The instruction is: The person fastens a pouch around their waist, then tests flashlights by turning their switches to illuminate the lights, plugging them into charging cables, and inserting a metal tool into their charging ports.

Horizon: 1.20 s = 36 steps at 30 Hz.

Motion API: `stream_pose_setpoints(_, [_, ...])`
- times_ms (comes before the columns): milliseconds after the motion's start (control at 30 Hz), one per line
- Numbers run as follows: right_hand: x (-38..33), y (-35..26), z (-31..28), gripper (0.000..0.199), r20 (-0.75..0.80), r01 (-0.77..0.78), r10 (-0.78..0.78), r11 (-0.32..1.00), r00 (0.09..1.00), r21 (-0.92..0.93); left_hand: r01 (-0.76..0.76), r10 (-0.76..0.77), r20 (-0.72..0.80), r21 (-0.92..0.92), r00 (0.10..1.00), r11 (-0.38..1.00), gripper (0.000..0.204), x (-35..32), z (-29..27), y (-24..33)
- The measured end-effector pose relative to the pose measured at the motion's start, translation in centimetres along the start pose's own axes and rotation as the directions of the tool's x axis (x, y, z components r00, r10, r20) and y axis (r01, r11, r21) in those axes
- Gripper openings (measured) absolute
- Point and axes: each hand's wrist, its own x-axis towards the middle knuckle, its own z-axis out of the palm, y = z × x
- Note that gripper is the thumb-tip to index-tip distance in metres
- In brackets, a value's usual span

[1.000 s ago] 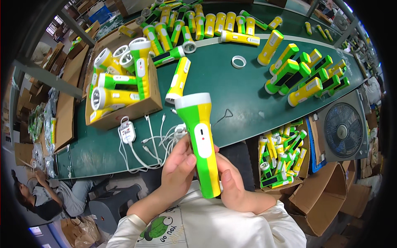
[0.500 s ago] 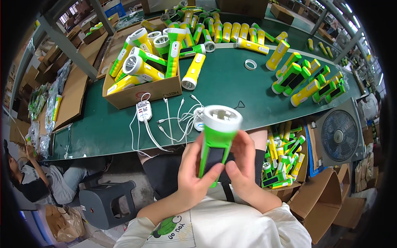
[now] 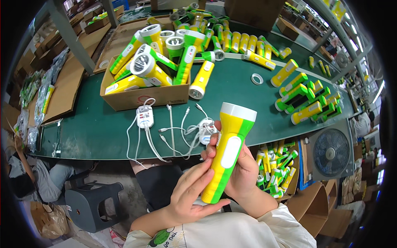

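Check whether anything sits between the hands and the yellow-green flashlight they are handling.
Nothing visible does. The right hand wraps the flashlight from behind, and the left hand touches its lower end with fingers and thumb. The white charger cables lie on the table beyond, apart from the grip.

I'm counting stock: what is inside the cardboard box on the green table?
The cardboard box holds a loose heap of yellow-and-green flashlights, several with their lens ends facing up or outward. Whatever lies beneath the top layer, and the box floor, is covered.
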Motion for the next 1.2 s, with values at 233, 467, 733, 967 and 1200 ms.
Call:
stream_pose_setpoints(233, [3.0, 1.2, -0.1, 0.057, 0.007, -0.069, 0.068, 0.997, 0.998, 0.042, -0.102, 0.096, 0.045, 0.178, 0.994, 0.979, 0.05, 0.7, -1.7, -2.5])
stream_pose_setpoints(467, [5.6, -0.2, -1.0, 0.067, 0.29, -0.146, 0.112, 0.984, 0.951, 0.1, -0.029, 0.028, -0.009, -0.2, 1.0, 0.979, 0.065, 2.3, -1.4, -4.2])
stream_pose_setpoints(733, [8.4, -2.7, 0.1, 0.077, 0.45, 0.034, 0.112, 0.952, 0.886, -0.304, 0.065, -0.488, 0.252, -0.927, 0.835, -0.368, 0.063, 1.5, 1.3, -4.2])
stream_pose_setpoints(967, [11.1, -3.9, -0.5, 0.064, 0.401, 0.046, 0.087, 0.949, 0.912, -0.311, 0.285, -0.477, 0.257, -0.958, 0.84, -0.015, 0.051, 2.8, 1.6, -3.6])
stream_pose_setpoints(1200, [18.7, -9.3, 3.1, 0.041, 0.123, -0.114, 0.111, 0.993, 0.986, 0.017, 0.125, -0.056, 0.111, -0.887, 0.992, 0.444, 0.027, 11.7, -5.5, 6.8])
